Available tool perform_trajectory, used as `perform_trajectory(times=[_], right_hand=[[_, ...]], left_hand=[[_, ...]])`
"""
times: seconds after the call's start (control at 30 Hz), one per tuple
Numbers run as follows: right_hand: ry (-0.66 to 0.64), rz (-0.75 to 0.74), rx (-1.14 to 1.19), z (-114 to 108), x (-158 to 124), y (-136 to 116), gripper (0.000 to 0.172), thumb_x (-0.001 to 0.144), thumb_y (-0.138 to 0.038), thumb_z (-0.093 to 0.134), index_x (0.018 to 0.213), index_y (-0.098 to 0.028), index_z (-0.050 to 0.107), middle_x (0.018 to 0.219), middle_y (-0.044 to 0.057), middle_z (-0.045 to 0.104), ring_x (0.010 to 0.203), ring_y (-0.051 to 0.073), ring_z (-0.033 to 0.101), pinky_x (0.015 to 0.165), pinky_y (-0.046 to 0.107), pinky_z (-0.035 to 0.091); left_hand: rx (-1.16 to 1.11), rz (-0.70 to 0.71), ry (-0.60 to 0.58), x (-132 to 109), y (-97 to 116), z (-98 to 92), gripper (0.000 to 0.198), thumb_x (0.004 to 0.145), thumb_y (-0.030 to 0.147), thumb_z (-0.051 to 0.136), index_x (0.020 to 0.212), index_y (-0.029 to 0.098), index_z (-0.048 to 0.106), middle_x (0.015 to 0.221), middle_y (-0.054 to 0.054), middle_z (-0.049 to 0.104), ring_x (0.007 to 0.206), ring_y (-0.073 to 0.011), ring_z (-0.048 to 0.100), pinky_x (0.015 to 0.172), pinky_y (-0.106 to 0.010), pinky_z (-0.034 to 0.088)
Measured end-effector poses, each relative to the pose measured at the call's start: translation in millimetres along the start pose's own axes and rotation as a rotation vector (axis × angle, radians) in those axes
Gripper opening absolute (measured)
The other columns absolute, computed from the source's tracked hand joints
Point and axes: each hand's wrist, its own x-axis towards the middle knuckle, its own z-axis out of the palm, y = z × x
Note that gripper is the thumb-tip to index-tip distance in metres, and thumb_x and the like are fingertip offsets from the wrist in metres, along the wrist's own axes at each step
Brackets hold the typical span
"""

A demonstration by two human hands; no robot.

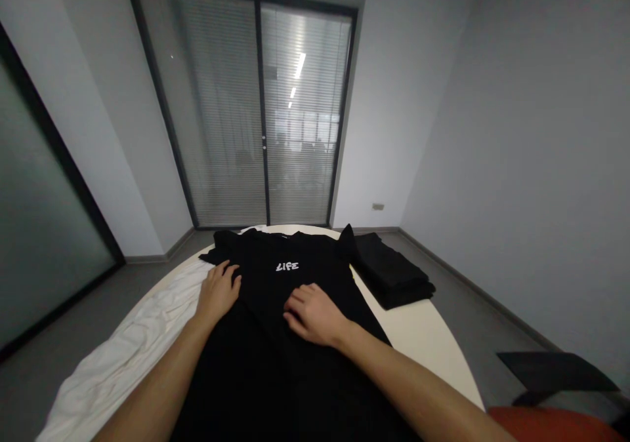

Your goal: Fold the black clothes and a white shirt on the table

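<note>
A black T-shirt (275,363) with the white word "LIFE" on its chest lies spread out on a white table (423,337). My left hand (219,291) rests flat on the shirt's left side, fingers stretched out toward the sleeve. My right hand (312,314) lies on the middle of the shirt below the lettering, fingers extended and pressed on the cloth. Neither hand holds anything.
A stack of folded black garments (391,271) sits at the table's far right. Crumpled white cloth (128,350) lies along the table's left edge. A dark chair part (556,371) and an orange-red seat (551,425) are at lower right. Glass doors with blinds (260,114) stand behind.
</note>
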Motion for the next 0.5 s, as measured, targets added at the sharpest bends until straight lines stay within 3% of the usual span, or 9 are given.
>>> perform_trajectory(times=[0.07, 0.13, 0.3, 0.43, 0.5], right_hand=[[-0.055, -0.307, 0.088, 4.0, 1.6, -30.8, 0.031, 0.099, -0.045, 0.046, 0.103, -0.023, 0.066, 0.102, 0.002, 0.068, 0.092, 0.017, 0.057, 0.081, 0.032, 0.039], [-0.085, -0.501, 0.159, 9.9, 1.9, -56.2, 0.036, 0.098, -0.052, 0.046, 0.109, -0.024, 0.067, 0.11, 0.0, 0.068, 0.095, 0.016, 0.057, 0.077, 0.03, 0.039], [-0.138, -0.639, 0.16, 19.0, -3.9, -87.2, 0.05, 0.096, -0.061, 0.047, 0.131, -0.027, 0.058, 0.133, 0.001, 0.061, 0.11, 0.018, 0.056, 0.086, 0.031, 0.041], [-0.139, -0.769, 0.076, 26.8, -11.3, -93.0, 0.041, 0.1, -0.046, 0.047, 0.139, -0.032, 0.051, 0.151, -0.003, 0.045, 0.133, 0.02, 0.043, 0.107, 0.033, 0.035], [-0.133, -0.836, 0.045, 34.1, -12.6, -95.4, 0.036, 0.102, -0.037, 0.045, 0.136, -0.031, 0.053, 0.155, -0.005, 0.04, 0.138, 0.019, 0.038, 0.11, 0.033, 0.033]], left_hand=[[-0.075, -0.01, -0.015, 1.3, -5.1, 5.4, 0.043, 0.095, 0.033, 0.042, 0.128, 0.014, 0.062, 0.142, -0.015, 0.052, 0.129, -0.0336, 0.047, 0.107, -0.046, 0.041], [-0.138, -0.027, -0.033, 3.6, -7.6, 8.4, 0.043, 0.094, 0.034, 0.042, 0.127, 0.014, 0.063, 0.141, -0.015, 0.053, 0.128, -0.0337, 0.048, 0.109, -0.047, 0.039], [-0.223, -0.078, -0.045, 14.7, -11.0, 5.3, 0.038, 0.091, 0.031, 0.047, 0.118, 0.016, 0.069, 0.133, -0.013, 0.059, 0.125, -0.0293, 0.052, 0.112, -0.042, 0.036], [-0.303, -0.217, 0.021, 29.6, -22.0, -4.5, 0.036, 0.086, 0.028, 0.053, 0.115, 0.015, 0.069, 0.134, -0.015, 0.057, 0.132, -0.0304, 0.047, 0.114, -0.042, 0.032], [-0.363, -0.311, 0.034, 37.4, -29.6, -10.0, 0.035, 0.083, 0.027, 0.057, 0.114, 0.014, 0.068, 0.122, -0.014, 0.065, 0.125, -0.0304, 0.054, 0.108, -0.041, 0.039]])
